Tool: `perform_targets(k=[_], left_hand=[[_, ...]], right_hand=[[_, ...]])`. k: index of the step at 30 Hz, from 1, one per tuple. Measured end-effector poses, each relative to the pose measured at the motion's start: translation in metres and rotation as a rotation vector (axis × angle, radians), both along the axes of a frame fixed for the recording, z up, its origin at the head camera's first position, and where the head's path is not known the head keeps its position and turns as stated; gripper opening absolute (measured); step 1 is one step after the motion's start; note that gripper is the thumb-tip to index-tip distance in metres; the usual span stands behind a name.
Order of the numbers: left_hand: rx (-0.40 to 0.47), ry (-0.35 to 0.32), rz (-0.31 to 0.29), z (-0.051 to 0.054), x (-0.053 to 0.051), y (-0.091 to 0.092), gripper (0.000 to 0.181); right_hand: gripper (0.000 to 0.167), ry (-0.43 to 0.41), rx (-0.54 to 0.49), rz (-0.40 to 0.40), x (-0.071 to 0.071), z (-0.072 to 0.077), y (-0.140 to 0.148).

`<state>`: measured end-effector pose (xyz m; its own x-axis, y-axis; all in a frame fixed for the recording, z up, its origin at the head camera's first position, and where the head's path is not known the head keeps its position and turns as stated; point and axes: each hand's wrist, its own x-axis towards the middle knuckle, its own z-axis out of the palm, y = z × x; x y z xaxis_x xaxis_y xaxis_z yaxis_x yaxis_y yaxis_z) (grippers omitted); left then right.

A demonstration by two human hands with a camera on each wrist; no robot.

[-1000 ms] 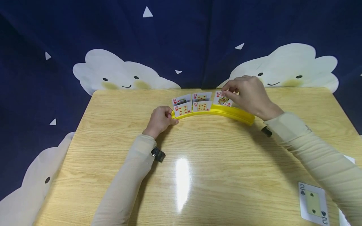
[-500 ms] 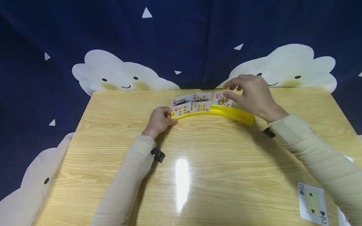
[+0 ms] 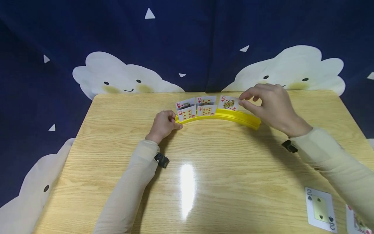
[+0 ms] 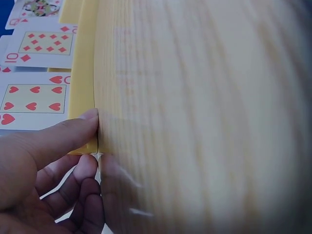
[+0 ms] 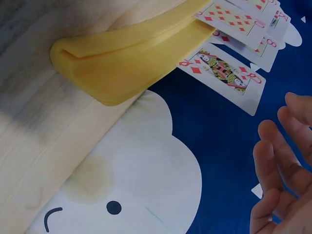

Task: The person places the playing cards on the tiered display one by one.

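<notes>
A curved yellow playing card holder (image 3: 242, 118) stands near the table's far side. My left hand (image 3: 163, 125) pinches its left end, thumb in front and fingers behind. In the holder's back slot stand a king (image 3: 184, 104), a red eight (image 3: 206, 100) and the queen of diamonds (image 3: 229, 103). The six of hearts (image 3: 187, 113) and ten of diamonds (image 3: 206, 110) stand in front of the king and eight. Just right of the queen hovers my right hand (image 3: 271, 107), fingers loosely bent around nothing; the right wrist view shows a gap between the fingertips and the queen (image 5: 224, 75).
On the wooden table (image 3: 233, 182), a two of spades (image 3: 320, 209) lies face up at the lower right. Beside it a face card (image 3: 352, 221) is partly covered by the right sleeve. A dark blue cloud-printed curtain (image 3: 198, 39) hangs behind the far edge.
My right hand has released the queen of diamonds and drawn away to the right. The queen stays upright in the holder. My left hand keeps its place.
</notes>
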<state>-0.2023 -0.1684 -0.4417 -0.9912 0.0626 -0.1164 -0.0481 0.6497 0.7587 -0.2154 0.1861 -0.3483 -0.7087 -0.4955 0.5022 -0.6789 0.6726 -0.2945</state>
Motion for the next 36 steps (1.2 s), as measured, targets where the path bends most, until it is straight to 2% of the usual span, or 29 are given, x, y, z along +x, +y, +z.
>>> perform_targets(k=[6, 10, 18, 25, 29, 33, 36], left_hand=[[0.000, -0.010, 0.001, 0.003, 0.000, 0.000, 0.030], [-0.002, -0.003, 0.001, 0.004, 0.000, -0.002, 0.029], [0.013, -0.021, 0.006, 0.005, 0.001, -0.003, 0.030], [0.009, -0.031, 0.011, 0.001, 0.003, -0.003, 0.029], [0.010, -0.033, 0.011, -0.001, 0.005, -0.002, 0.030], [0.020, -0.003, 0.000, -0.001, 0.004, -0.001, 0.030], [0.020, 0.009, -0.007, 0.000, 0.001, 0.000, 0.029]], right_hand=[[0.011, 0.015, 0.002, 0.031, 0.013, 0.000, 0.008], [0.013, -0.021, 0.025, 0.012, 0.025, -0.003, 0.013], [0.019, -0.051, 0.084, -0.023, 0.049, -0.014, 0.032], [0.027, -0.080, 0.105, -0.045, 0.074, -0.028, 0.054], [0.027, -0.122, 0.145, -0.075, 0.089, -0.036, 0.063], [0.027, -0.175, 0.204, -0.100, 0.101, -0.039, 0.078], [0.024, -0.302, 0.294, -0.141, 0.112, -0.039, 0.093]])
